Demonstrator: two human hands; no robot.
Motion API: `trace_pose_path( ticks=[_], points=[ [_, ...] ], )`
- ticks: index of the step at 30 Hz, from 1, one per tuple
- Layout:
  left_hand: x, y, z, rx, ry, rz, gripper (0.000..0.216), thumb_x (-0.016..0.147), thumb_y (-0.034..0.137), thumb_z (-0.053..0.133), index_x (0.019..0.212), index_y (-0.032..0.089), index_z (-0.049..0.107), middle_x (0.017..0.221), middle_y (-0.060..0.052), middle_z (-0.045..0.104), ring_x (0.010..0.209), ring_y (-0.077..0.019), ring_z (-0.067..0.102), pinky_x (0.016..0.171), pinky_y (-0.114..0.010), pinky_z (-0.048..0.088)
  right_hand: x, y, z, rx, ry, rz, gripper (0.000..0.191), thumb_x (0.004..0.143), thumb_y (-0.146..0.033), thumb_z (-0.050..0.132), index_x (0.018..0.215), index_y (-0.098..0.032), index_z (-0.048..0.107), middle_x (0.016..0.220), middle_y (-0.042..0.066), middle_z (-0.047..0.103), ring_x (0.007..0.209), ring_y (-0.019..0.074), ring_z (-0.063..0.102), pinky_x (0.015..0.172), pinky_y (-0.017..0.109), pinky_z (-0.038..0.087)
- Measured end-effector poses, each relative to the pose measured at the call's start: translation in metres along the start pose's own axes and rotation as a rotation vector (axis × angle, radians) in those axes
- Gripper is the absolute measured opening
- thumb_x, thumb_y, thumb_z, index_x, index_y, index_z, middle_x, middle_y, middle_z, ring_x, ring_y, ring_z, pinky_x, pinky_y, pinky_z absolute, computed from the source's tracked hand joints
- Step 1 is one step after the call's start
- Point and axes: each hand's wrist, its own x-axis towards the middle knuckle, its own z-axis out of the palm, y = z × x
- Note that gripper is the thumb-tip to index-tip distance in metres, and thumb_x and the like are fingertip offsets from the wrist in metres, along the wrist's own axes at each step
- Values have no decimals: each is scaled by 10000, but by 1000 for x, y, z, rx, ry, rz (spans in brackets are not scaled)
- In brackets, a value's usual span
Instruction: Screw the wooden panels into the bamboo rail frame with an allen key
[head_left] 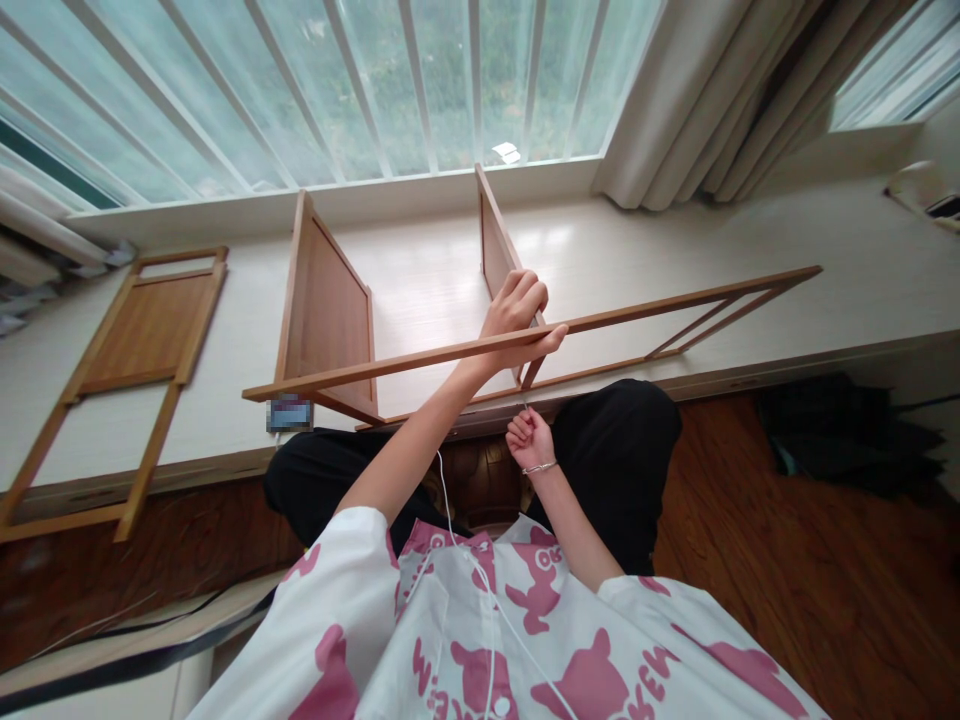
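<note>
A wooden frame with long rails stands on the white ledge, two upright panels joined to it. My left hand [517,315] reaches over the lower rail and is closed round the middle panel [501,245] where it meets the long upper rail [420,355]; the thumb lies along the rail. Below that joint, my right hand [531,440] is pinched on a thin metal piece [525,404], which points up at the rail's underside. Whether it is a tool or a screw I cannot tell. The left panel [326,300] stands upright at the frame's left end.
Another wooden frame [150,330] lies at the left of the white ledge [427,250]. A small blurred device [290,413] rests by the ledge's edge. A white cable [444,490] hangs over my shirt. Beyond are a barred window and a curtain [675,100]; a dark bag-like heap [847,435] lies right.
</note>
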Motion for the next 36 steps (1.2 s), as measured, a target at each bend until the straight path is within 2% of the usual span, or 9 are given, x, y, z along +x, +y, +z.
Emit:
trace_pose_path(
  ticks=[6,12,21,30,33,36],
  points=[
    [0,0,0,-3,2,9,416,713,611,451,716,195,442,777,-49,453,892,-228,462,763,-390,393,0,1,-5,-25,2,-15,296,887,-291,342,614,-191,394,436,-80,249,363,59,244,316,138,219],
    [-1,0,2,-9,11,9,410,727,608,431,730,199,453,781,-48,454,907,-230,458,763,-388,382,-2,0,-3,52,-43,-1,305,898,-251,316,600,-195,357,433,-78,229,369,65,250,328,137,228],
    [-2,-1,3,2,6,-13,425,719,625,422,738,202,456,788,-53,458,913,-235,458,767,-395,379,-6,3,3,79,-35,-61,288,881,-181,342,594,-203,354,414,-78,208,367,80,225,344,151,241],
    [-4,-3,7,13,16,-22,440,703,641,427,734,203,451,794,-55,457,914,-240,455,772,-395,383,-3,2,4,-42,32,-78,298,870,-190,346,572,-207,354,410,-79,193,359,84,197,338,165,221],
    [-3,-3,6,14,12,-17,446,702,646,422,734,202,450,799,-57,459,915,-240,454,774,-396,385,-4,5,-3,-69,49,-83,309,869,-207,340,559,-206,340,396,-81,184,351,81,182,333,163,204],
    [-3,-4,5,12,5,-16,449,704,647,417,740,202,454,806,-58,462,924,-241,453,779,-401,385,-15,9,-20,-91,99,-89,318,865,-223,339,548,-205,319,386,-85,182,343,75,162,325,163,182]
  ],
)
